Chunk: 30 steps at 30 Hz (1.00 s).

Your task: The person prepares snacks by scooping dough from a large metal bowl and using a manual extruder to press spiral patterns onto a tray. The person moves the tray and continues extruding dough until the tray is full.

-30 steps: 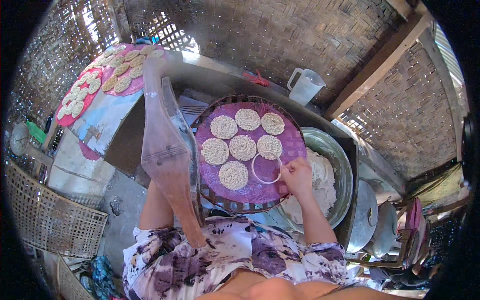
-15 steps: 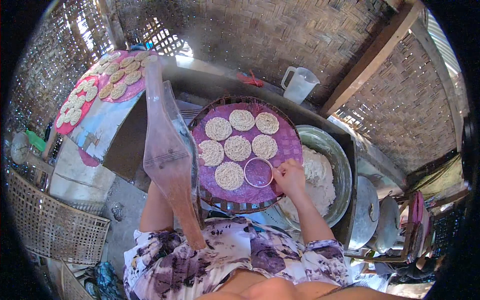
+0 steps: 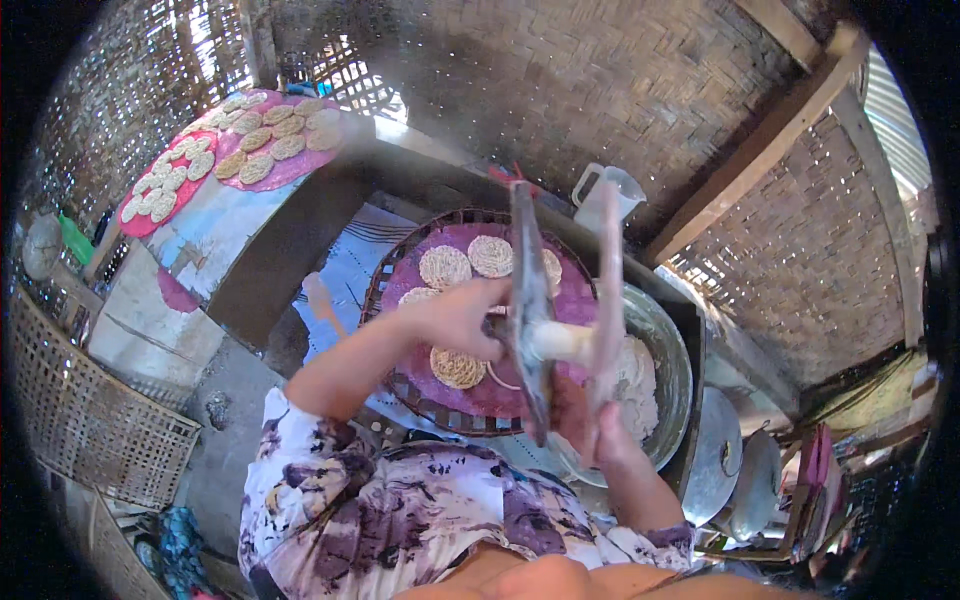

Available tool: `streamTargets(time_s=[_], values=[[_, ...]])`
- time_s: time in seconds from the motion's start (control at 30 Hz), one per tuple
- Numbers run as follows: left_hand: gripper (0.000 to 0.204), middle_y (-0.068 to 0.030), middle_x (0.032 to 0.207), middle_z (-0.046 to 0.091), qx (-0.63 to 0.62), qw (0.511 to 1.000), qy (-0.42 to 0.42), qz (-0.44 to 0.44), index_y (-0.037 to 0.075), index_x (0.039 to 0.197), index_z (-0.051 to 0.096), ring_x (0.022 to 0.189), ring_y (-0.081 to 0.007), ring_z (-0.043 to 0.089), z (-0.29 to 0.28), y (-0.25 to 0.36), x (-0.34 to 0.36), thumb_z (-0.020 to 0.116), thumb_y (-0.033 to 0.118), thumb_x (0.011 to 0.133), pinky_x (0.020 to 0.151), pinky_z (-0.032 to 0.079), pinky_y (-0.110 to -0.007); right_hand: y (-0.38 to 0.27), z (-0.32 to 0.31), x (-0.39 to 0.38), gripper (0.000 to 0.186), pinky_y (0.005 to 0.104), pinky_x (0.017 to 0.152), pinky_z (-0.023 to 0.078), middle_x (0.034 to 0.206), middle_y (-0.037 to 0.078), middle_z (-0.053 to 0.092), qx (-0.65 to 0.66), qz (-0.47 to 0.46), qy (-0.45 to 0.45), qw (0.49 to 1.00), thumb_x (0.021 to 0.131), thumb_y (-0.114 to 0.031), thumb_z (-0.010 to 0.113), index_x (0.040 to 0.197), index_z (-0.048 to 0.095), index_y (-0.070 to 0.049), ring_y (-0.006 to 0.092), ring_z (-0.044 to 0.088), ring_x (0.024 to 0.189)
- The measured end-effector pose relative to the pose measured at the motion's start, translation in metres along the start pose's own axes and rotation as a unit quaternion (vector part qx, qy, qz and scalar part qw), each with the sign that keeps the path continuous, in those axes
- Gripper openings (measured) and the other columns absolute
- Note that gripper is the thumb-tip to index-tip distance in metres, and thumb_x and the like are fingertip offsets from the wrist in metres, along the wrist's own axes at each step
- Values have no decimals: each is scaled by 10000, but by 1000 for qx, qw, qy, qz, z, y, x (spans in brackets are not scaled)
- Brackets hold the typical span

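Note:
Over the right half of the tray I hold a two-part wooden hand press [image 3: 533, 300], its long paddle-shaped pieces standing apart. A pale, thick cylinder [image 3: 563, 342] shows between them. My left hand [image 3: 455, 315] is closed at the middle of the left piece, some fingers hidden behind it. My right hand [image 3: 612, 440] is closed on the lower end of the right piece, slightly blurred. Below lies a round woven tray [image 3: 372, 300] with a purple sheet [image 3: 420, 375]. Several pale, stringy noodle discs [image 3: 445, 267] rest there. A thin ring [image 3: 502, 377] is partly hidden behind the press.
Right of the tray stands a large metal basin [image 3: 672, 330] with white dough or flour [image 3: 638, 375]. A clear plastic jug [image 3: 610, 190] is at the back. More discs lie on pink sheets [image 3: 165, 200] at far left. Metal pots [image 3: 712, 455] stand at right.
The press has moved from the tray's left side to its right half, and its two pieces have separated. My right hand has left the ring and now grips the press.

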<state>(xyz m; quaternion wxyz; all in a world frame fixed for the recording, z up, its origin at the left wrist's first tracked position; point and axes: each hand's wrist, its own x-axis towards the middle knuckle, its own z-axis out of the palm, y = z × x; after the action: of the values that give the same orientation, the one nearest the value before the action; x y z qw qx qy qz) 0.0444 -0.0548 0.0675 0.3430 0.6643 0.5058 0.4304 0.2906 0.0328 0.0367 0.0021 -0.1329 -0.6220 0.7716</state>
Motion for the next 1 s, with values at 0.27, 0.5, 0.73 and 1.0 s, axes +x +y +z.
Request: streamTargets(time_s=[0.27,0.5,0.73,1.0], values=[[857,-143,1354,286,-569,731,-173,334,60,1350,186,1235,-284,317,1,38,74,668,182,652,1002,274,-424,-21,-19,-47,1289,387,744,433,1064,213,493,86,119,-12,989,430,-910,350,1256,286,78,294,540,865],[549,-132,1219,450,-671,723,7,161,18,1247,367,1169,-264,408,14,-48,86,570,156,756,982,318,-437,-38,-53,-32,1128,418,843,389,1142,195,468,113,203,-23,972,607,-823,338,1270,261,86,300,505,965],[603,-123,960,589,-794,600,54,82,39,1002,523,950,-279,560,25,-104,102,489,587,752,826,450,-437,-24,-82,-21,923,418,833,427,1171,198,452,116,258,11,959,750,-698,322,1288,245,48,322,527,973],[508,-79,800,566,-762,620,170,85,88,840,546,804,-263,556,28,-107,80,503,585,747,654,496,-375,-26,-70,-9,678,375,699,491,1076,157,493,86,256,43,962,814,-576,393,1240,334,-51,293,558,888]])
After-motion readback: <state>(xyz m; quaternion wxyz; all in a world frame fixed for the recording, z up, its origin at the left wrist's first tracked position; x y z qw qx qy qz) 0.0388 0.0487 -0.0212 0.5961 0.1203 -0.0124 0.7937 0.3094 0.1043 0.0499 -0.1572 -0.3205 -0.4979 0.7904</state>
